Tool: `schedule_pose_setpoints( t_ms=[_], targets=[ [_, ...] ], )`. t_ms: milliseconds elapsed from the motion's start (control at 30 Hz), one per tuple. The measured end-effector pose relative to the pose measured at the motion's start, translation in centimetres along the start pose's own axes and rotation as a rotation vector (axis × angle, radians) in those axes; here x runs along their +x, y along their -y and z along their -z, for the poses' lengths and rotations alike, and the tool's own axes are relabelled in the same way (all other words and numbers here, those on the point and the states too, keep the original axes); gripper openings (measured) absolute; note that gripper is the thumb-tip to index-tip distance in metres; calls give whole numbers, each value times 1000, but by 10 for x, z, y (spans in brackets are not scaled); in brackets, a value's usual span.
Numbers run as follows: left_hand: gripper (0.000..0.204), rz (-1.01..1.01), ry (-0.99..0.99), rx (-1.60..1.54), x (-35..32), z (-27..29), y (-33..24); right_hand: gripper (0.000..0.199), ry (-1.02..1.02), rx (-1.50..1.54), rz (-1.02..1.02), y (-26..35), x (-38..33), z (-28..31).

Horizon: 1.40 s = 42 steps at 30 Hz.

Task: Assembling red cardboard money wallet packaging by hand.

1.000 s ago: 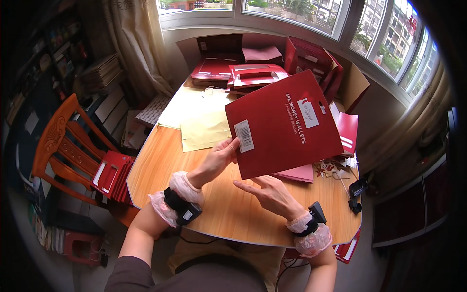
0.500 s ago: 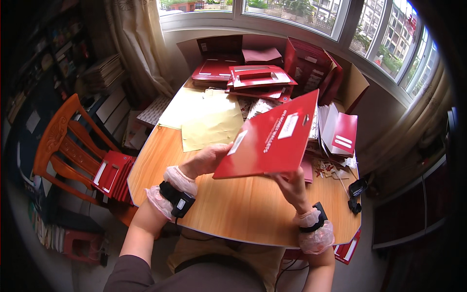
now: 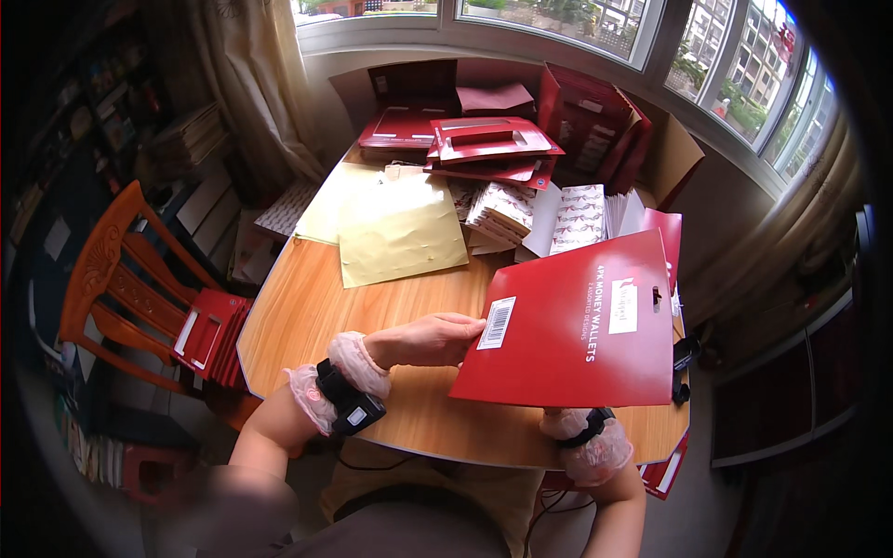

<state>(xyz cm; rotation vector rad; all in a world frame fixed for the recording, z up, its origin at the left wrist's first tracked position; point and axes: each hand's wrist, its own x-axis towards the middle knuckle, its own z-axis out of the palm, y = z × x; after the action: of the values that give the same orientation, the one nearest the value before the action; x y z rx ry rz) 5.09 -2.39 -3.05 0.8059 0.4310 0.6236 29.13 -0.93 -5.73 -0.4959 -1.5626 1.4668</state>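
A flat red cardboard packet (image 3: 558, 325) with a white barcode label, a white printed patch and a hanging hole is held tilted above the table's right half. My left hand (image 3: 433, 339) grips its left edge, fingers closed near the barcode. The packet covers my right hand; only the wrist (image 3: 563, 416) shows below its lower edge, so its fingers are hidden. Behind the packet, patterned paper wallets (image 3: 502, 214) stand in stacks. Yellow sheets (image 3: 400, 232) lie left of them.
Red packets with cut-out windows (image 3: 493, 139) are piled at the back of the wooden table (image 3: 307, 316). More red packets (image 3: 212, 335) rest on the carved chair (image 3: 116, 251) at left. An open cardboard box (image 3: 674, 158) stands by the window. A black device (image 3: 686, 353) sits at the right edge.
The red packet has moved right and nearer, turning its printed face more squarely to view. My left hand has followed it right; my right hand has gone out of sight behind it.
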Motion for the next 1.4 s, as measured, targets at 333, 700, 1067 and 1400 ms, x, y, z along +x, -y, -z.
schedule_pose_setpoints(
  t_ms=[333,700,1067,1400],
  targets=[
    [39,8,-61,-55,1,-14,-4,57,-12,5,-59,9,-10,-6],
    [38,-71,-140,-13,1,-3,-5,54,-29,22,-107,26,6,-1],
    [38,-53,-171,25,3,-6,-3,52,-58,30,-160,39,-4,-4],
    [37,-92,-194,-109,1,4,-10,50,-71,39,-203,54,44,-27]
  ],
)
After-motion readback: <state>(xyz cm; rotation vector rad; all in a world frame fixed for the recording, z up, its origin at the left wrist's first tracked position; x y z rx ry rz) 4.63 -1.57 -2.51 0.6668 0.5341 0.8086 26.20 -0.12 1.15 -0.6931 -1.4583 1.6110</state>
